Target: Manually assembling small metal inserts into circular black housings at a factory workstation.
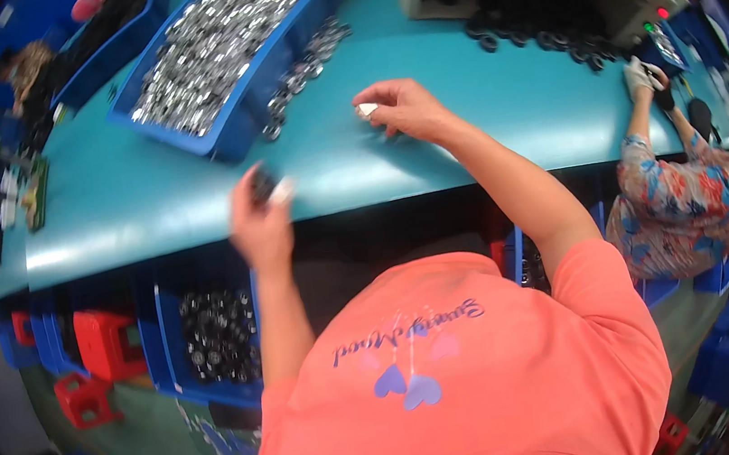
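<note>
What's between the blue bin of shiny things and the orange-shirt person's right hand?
In the head view, loose shiny round parts lie beside the blue bin; after them there's just teal tabletop up to the right hand.

Factory workshop, bin (254, 105) of parts (207, 56)

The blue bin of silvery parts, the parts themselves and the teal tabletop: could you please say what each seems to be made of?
Blue bin: probably moulded plastic, smooth, evenly coloured. Silvery parts: metal or metal-plated plastic, judging by their bright glints. Teal tabletop: perhaps a rubber or vinyl covering, smooth, with soft, broad reflections.
</note>
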`<state>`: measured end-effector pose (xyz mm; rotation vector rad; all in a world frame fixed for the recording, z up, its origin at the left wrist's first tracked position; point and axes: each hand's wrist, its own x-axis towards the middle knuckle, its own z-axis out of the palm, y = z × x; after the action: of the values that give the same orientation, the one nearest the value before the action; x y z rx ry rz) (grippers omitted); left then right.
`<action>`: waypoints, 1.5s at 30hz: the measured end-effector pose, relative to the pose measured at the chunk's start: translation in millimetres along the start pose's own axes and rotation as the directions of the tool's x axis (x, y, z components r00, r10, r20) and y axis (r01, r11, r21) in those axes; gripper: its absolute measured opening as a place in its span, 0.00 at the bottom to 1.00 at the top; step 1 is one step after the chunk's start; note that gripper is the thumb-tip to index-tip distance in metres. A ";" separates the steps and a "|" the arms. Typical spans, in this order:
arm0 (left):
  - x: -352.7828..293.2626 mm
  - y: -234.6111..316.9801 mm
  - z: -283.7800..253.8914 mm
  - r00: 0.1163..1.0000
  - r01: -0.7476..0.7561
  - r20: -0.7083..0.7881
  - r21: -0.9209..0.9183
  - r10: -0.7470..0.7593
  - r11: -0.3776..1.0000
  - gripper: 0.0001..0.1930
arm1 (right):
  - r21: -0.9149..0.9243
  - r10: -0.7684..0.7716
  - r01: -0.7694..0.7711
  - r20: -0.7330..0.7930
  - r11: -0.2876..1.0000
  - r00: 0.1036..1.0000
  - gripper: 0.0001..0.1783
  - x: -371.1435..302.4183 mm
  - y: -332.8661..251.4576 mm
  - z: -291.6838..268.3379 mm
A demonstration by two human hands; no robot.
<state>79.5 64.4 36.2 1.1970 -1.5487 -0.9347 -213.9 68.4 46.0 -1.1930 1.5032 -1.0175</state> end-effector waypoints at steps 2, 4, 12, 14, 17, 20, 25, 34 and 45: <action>-17.7 -38.3 -61.1 0.978 -0.052 -0.194 0.148 0.080 0.988 0.23 | -0.086 -0.057 0.044 -0.154 0.995 0.986 0.19 17.8 11.6 -46.0; -38.1 -77.3 -134.6 0.917 0.039 -0.388 0.326 0.096 0.945 0.24 | -0.206 -0.114 0.046 -0.332 0.977 0.936 0.18 34.8 26.6 -95.0; -127.0 -152.1 -291.6 0.765 0.404 -0.642 0.540 0.050 0.738 0.26 | -0.645 -0.284 -0.263 -0.616 0.717 0.735 0.25 124.6 41.4 -208.4; -113.1 -147.1 -271.3 0.786 0.301 -0.618 0.380 -0.003 0.875 0.23 | -0.726 -0.317 -0.291 -0.575 0.623 0.754 0.30 141.4 47.7 -208.0; -75.2 -101.6 -193.9 0.881 0.157 -0.472 0.325 0.017 0.933 0.21 | -0.810 -0.338 -0.303 -0.506 0.501 0.793 0.33 158.4 52.3 -206.1; -44.7 -45.4 -111.1 0.979 -0.024 -0.189 0.290 0.082 0.957 0.18 | -0.834 -0.381 -0.283 -0.484 0.474 0.787 0.28 164.4 53.0 -200.7; -9.8 3.7 -14.0 0.966 -0.215 0.175 0.141 0.189 0.966 0.15 | -0.533 -0.362 -0.015 -0.595 0.846 0.718 0.21 125.7 59.1 -176.4; 26.2 31.5 73.6 0.937 -0.270 0.233 0.013 0.259 0.963 0.27 | 0.252 -0.010 -0.027 0.146 0.967 0.989 0.17 19.0 -2.6 -7.8; 15.3 14.0 35.8 0.980 -0.178 0.087 0.010 0.176 0.984 0.24 | -0.455 -0.538 0.550 0.169 0.700 0.825 0.23 78.2 10.7 65.0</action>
<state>40.1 53.8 42.9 1.0233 -1.7049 -0.8656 -160.2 -10.0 8.1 -2.1054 1.4574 -1.0123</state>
